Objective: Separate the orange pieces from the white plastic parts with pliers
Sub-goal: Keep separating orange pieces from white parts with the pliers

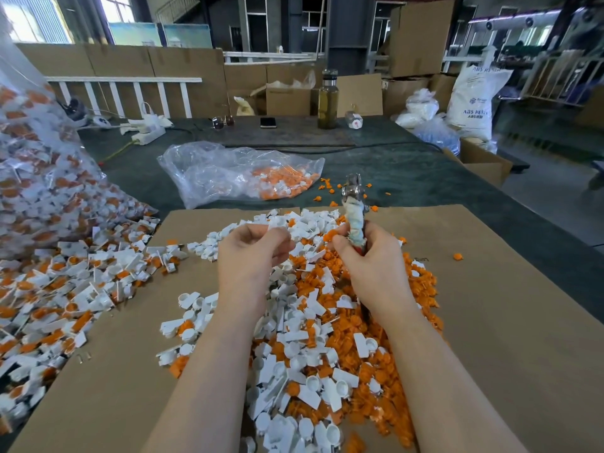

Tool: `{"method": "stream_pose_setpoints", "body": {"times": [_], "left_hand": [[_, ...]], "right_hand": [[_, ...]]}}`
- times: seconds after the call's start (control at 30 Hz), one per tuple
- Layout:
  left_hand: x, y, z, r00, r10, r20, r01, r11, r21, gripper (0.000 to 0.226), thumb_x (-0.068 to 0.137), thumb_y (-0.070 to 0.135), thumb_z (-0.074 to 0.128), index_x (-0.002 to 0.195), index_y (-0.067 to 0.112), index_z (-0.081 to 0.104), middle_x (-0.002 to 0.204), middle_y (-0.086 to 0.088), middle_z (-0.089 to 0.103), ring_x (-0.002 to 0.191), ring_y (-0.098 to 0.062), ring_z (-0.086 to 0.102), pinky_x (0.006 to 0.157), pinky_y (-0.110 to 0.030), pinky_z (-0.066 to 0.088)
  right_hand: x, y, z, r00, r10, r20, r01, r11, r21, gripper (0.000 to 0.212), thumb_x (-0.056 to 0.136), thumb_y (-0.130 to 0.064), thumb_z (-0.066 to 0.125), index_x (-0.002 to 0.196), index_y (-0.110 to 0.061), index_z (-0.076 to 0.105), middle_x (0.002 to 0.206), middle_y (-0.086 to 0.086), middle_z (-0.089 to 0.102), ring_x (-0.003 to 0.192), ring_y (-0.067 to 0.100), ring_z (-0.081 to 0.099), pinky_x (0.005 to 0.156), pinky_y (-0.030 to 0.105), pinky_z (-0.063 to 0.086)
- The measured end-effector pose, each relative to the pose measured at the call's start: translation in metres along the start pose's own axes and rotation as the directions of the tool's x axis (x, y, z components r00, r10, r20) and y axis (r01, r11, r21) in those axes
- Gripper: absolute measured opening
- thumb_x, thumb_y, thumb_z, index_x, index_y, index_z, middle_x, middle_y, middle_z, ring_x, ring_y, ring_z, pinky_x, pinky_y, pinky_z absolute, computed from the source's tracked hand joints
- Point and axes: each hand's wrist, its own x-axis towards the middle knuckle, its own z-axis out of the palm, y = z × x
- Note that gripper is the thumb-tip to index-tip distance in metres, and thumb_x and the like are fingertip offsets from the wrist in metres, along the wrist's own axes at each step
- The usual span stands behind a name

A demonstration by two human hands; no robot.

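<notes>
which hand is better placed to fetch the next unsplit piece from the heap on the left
Left. The left hand is nearer the heap of unsplit pieces and seems to hold nothing large, while the right hand grips the pliers.

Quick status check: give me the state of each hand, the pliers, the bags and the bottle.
Right hand: grips the pliers' wrapped handles.
Pliers: upright, tip up; whether it is open is unclear.
Left hand: fingers curled; contents unclear.
Clear bag: lying flat, mouth open.
Bottle: upright, capped.
</notes>
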Motion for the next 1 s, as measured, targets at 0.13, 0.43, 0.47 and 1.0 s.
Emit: {"method": "stream_pose_setpoints", "body": {"times": [0.13, 0.43, 0.47, 1.0], "left_hand": [[-0.003, -0.002, 0.005, 1.0, 0.02, 0.009, -0.02, 0.998, 0.056, 0.01, 0.083, 0.004, 0.074, 0.081, 0.002, 0.064, 0.06, -0.001, 0.069, 0.057, -0.01, 0.069, 0.053, -0.017, 0.053], [-0.01, -0.006, 0.011, 0.987, -0.028, 0.156, -0.007, 0.975, 0.222, 0.012, 0.079, 0.012, 0.078, 0.073, 0.008, 0.068, 0.063, -0.005, 0.072, 0.064, -0.017, 0.07, 0.066, -0.029, 0.059], [-0.01, -0.006, 0.012, 0.985, -0.038, 0.167, 0.002, 0.977, 0.212, 0.012, 0.079, 0.011, 0.079, 0.073, 0.007, 0.069, 0.064, -0.006, 0.072, 0.064, -0.018, 0.07, 0.066, -0.029, 0.06], [-0.015, 0.001, 0.011, 0.976, -0.032, 0.217, 0.004, 0.992, 0.128, 0.012, 0.078, 0.007, 0.08, 0.073, 0.002, 0.07, 0.066, -0.013, 0.073, 0.058, -0.016, 0.071, 0.054, -0.02, 0.054]], "right_hand": [[-0.001, -0.001, 0.003, 1.0, -0.023, 0.004, 0.023, 0.999, 0.036, 0.011, 0.092, -0.026, 0.065, 0.091, -0.035, 0.059, 0.085, -0.01, 0.068, 0.081, -0.002, 0.064, 0.063, 0.007, 0.047], [-0.002, -0.001, 0.005, 0.996, -0.089, -0.023, 0.089, 0.996, 0.008, 0.011, 0.092, -0.027, 0.064, 0.1, -0.019, 0.063, 0.071, -0.012, 0.057, 0.062, -0.007, 0.054, 0.056, 0.009, 0.042], [-0.002, -0.001, 0.005, 0.995, -0.093, -0.026, 0.093, 0.996, 0.009, 0.008, 0.092, -0.026, 0.065, 0.098, -0.021, 0.062, 0.072, -0.012, 0.058, 0.063, -0.006, 0.055, 0.057, 0.009, 0.043], [-0.004, 0.0, 0.006, 0.982, -0.181, -0.046, 0.169, 0.966, -0.195, 0.014, 0.089, -0.028, 0.067, 0.099, -0.025, 0.059, 0.082, -0.02, 0.06, 0.084, -0.004, 0.06, 0.064, 0.008, 0.047]]}}
